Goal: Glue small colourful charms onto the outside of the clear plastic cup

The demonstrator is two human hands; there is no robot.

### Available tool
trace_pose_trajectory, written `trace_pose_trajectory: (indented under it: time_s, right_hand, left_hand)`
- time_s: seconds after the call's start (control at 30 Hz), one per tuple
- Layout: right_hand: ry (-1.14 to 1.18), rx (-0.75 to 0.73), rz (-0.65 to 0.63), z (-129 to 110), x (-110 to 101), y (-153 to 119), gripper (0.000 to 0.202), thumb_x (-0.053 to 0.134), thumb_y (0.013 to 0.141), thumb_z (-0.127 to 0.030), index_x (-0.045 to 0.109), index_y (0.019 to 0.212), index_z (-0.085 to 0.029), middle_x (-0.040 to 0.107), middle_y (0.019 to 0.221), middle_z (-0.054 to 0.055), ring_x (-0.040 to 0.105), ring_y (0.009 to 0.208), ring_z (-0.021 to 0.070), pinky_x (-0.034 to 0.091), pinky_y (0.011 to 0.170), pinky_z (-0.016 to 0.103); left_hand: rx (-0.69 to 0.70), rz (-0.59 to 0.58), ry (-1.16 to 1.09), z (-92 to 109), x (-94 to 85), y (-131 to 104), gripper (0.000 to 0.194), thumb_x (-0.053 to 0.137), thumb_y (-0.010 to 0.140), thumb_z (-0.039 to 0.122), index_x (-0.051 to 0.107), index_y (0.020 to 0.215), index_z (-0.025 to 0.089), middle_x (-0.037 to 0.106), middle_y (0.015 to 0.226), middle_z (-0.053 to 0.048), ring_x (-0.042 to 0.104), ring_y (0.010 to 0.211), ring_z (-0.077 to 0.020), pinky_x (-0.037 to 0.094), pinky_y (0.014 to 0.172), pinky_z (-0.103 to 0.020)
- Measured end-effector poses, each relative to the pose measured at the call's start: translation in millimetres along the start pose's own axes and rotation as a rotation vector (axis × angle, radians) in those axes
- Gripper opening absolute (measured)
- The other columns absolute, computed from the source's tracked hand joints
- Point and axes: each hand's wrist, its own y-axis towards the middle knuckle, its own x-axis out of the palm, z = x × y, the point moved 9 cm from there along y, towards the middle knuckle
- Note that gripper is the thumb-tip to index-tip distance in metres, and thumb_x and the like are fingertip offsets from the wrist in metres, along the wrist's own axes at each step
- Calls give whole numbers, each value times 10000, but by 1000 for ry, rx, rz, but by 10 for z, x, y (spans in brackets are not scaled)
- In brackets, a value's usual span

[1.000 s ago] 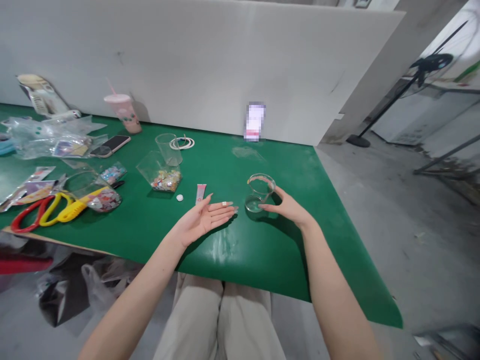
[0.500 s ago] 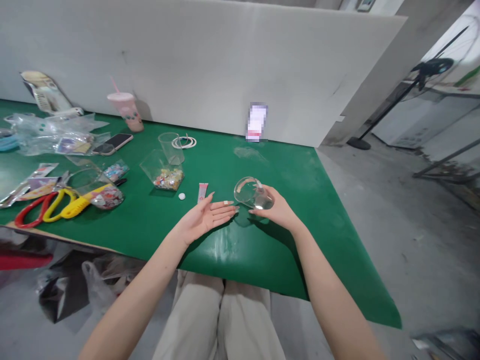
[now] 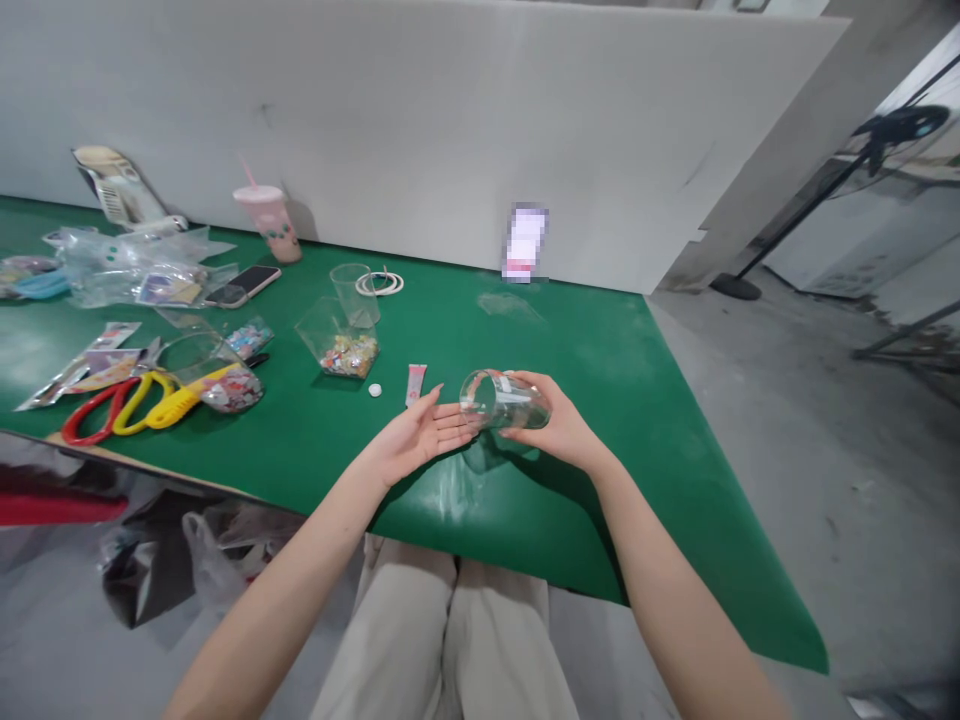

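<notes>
My right hand (image 3: 553, 418) is wrapped round a clear cup (image 3: 517, 402), which lies tilted on its side with its mouth toward the left. Palm up and fingers stretched out, my left hand (image 3: 420, 435) reaches to the cup's rim; its fingertips are at or just behind the clear wall, and I cannot tell whether they touch it. Just beyond the left thumb lies a small pink tube (image 3: 415, 384). Beside that is a small white round cap (image 3: 375, 390).
Clear containers with colourful bits (image 3: 349, 355) stand left of centre. Red-handled scissors (image 3: 97, 412), a yellow-handled tool (image 3: 184, 400), a phone (image 3: 247, 287) and a pink drink cup (image 3: 271, 225) are farther left. Another phone (image 3: 525, 242) leans on the white panel (image 3: 420, 130).
My right hand has tipped the clear cup further onto its side, its mouth now turned toward my left fingers. The whole view has shifted slightly.
</notes>
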Motion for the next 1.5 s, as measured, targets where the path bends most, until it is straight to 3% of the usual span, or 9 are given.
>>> trace_pose_trajectory:
  time_s: [0.37, 1.5]
  right_hand:
    - [-173, -132, 21, 2, 10, 19, 680, 760, 630, -189, 462, 1236, -269, 500, 1269, 68, 492, 1202, 243, 371, 1050, 444]
    - [-174, -87, -5, 100, 32, 32, 696, 744, 617, -170, 458, 1244, -269, 497, 1266, 72, 510, 1193, 247, 401, 1031, 432]
  left_hand:
    - [-4, -30, 32, -35, -19, 41, 508, 369, 929, 417, 561, 1149, 0, 636, 1141, -223, 600, 1077, -229, 349, 1046, -363]
    - [-34, -52, 57, -71, 5, 40, 505, 376, 924, 430, 538, 1169, 20, 640, 1142, -210, 627, 1025, -222, 354, 1038, -369]
